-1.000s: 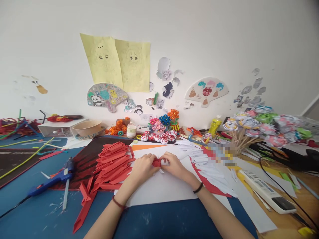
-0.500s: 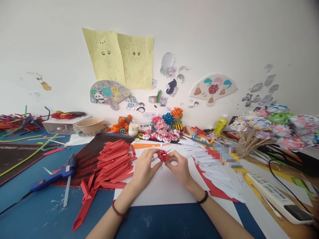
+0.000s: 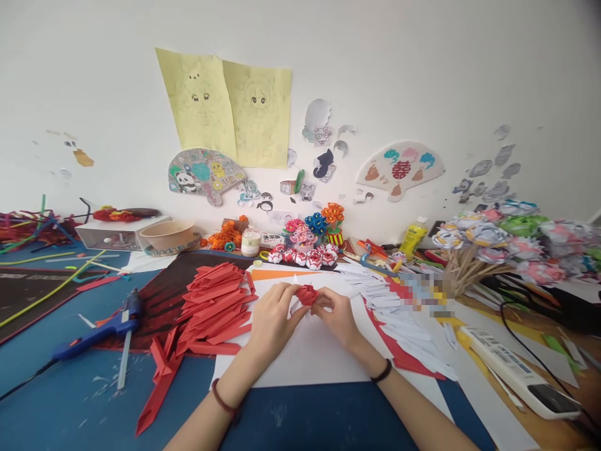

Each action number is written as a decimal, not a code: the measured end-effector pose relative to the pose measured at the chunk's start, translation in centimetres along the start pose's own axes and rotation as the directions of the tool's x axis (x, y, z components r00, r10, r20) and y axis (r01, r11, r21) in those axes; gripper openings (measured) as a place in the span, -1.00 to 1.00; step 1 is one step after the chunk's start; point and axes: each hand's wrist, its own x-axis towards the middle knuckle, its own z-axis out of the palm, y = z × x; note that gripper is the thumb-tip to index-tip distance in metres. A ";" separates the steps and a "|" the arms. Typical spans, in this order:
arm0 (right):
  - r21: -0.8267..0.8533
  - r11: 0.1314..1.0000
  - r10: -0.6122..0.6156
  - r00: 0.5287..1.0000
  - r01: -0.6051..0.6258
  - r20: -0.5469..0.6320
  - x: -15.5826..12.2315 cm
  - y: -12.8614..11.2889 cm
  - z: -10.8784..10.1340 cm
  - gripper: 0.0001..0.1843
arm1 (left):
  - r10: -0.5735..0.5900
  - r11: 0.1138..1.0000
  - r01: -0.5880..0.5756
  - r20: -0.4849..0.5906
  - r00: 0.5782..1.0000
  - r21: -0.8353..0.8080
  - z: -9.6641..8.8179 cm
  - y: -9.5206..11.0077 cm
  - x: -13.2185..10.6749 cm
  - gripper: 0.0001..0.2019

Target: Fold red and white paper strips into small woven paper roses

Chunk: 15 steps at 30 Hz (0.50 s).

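Observation:
Between both hands I hold a small red folded-paper flower [image 3: 307, 294] above a white paper sheet [image 3: 300, 360]. My left hand [image 3: 275, 316] pinches its left side with thumb and fingers. From the right, my right hand [image 3: 335, 313] grips it with curled fingers. White pointed paper petals stick out behind the red part, mostly hidden by it and my fingers. To the left of my left hand lies a pile of red folded paper strips [image 3: 213, 307]. White folded strips [image 3: 399, 319] are spread to the right of my right hand.
A blue glue gun [image 3: 110, 326] with its cord rests at the left. Finished red-and-white paper flowers [image 3: 305, 257] sit at the back. On the right are a power strip [image 3: 516, 369], a yellow bottle [image 3: 414, 238] and a bunch of stemmed paper flowers [image 3: 488, 238].
The red flower has been tipped, so its side shows now instead of its open swirled top. My fingers have shifted slightly around it, and the view has moved a little.

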 end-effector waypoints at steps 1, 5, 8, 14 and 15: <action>-0.014 1.000 -0.001 1.000 0.001 0.005 0.1 0.1 0.0 -0.92 | 0.003 1.000 -0.004 0.014 1.000 0.012 -0.2 0.0 0.1 -0.71; -0.136 0.990 -0.019 1.000 0.021 0.014 0.4 0.4 -0.5 -0.95 | 0.048 0.998 -0.052 0.117 0.992 0.035 -1.4 0.0 0.5 -0.66; -0.235 0.971 -0.051 0.999 0.053 0.016 0.6 0.7 -1.0 -0.92 | 0.082 0.997 -0.081 0.173 0.981 -0.017 -2.0 0.1 0.6 -0.66; -0.337 0.928 -0.118 0.983 0.159 0.138 0.6 1.2 -1.3 -0.85 | 0.079 0.997 -0.077 0.234 0.969 -0.017 -1.1 -0.4 0.4 -0.78; -0.350 0.921 -0.120 0.979 0.172 0.165 0.6 1.2 -1.3 -0.84 | 0.072 0.997 -0.071 0.250 0.966 -0.010 -0.9 -0.5 0.4 -0.81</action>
